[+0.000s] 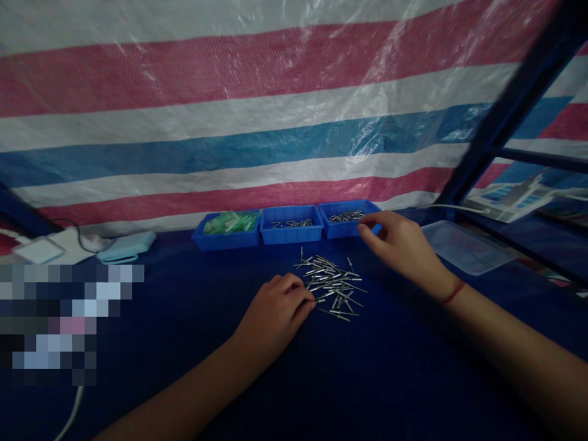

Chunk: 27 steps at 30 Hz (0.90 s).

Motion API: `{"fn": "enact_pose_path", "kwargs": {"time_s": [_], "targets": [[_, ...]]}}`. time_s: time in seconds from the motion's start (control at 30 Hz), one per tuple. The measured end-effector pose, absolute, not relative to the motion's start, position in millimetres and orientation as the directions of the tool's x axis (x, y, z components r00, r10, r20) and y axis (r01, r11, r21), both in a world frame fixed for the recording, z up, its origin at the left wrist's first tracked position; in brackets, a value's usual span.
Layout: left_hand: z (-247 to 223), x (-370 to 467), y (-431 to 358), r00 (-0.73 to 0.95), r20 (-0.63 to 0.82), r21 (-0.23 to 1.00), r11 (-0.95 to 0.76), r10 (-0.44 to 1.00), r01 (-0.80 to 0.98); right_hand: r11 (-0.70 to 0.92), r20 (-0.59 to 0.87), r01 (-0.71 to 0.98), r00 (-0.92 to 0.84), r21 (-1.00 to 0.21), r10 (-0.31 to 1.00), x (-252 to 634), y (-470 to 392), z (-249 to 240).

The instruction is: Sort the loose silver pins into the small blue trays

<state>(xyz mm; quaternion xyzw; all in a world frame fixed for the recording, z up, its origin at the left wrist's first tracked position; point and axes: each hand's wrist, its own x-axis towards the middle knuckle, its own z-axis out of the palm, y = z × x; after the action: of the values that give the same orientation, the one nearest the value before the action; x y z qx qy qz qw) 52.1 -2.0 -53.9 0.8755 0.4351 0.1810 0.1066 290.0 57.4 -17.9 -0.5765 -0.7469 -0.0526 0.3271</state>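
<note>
A loose pile of silver blind rivets [333, 278] lies on the dark blue table. At the pile's left edge, my left hand [278, 309] pinches one rivet [320, 301] between thumb and forefinger. My right hand [404, 242] hovers at the front right corner of the right blue bin [344, 230]. Its thumb and forefinger are drawn together, and whatever may be between them is too small to make out. More rivets [346, 216] lie inside that bin, partly behind the fingertips.
Beside it stand a middle blue bin [291, 233] with some rivets and a left blue bin [226, 241] holding green plastic bags [232, 222]. A clear plastic lid [468, 248] lies right. At left are a light blue case [131, 246] and a white cable [71, 416]. Striped sheeting [257, 141] hangs behind.
</note>
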Motion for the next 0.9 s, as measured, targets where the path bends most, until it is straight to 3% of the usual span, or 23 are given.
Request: {"fn": "enact_pose_path", "kwargs": {"time_s": [0.17,0.33,0.47,0.7,0.9], "targets": [[-54.1,54.8,-1.0,0.545,0.238,0.313,-0.595,0.804,0.741,0.475,0.441,0.791,-0.294,-0.385,0.848,269.0,37.1,-21.6],[-51.7,53.5,1.1,0.402,0.286,0.566,-0.492,0.87,0.662,0.567,0.305,0.601,-0.486,-0.563,0.819,247.3,17.8,-26.7],[-50.2,53.7,-1.8,0.361,0.274,0.692,-0.444,0.891,0.569,0.532,0.289,0.484,-0.489,-0.695,0.823,238.5,9.2,-28.4],[-45.7,54.8,-5.5,0.287,0.356,0.732,-0.456,0.889,0.505,0.562,0.321,0.467,-0.499,-0.682,0.805,237.5,5.9,-27.2],[-49.2,55.8,-4.8,0.224,0.382,0.806,-0.442,0.896,0.394,0.515,0.273,0.405,-0.52,-0.755,0.809,233.5,4.0,-29.0]]}}
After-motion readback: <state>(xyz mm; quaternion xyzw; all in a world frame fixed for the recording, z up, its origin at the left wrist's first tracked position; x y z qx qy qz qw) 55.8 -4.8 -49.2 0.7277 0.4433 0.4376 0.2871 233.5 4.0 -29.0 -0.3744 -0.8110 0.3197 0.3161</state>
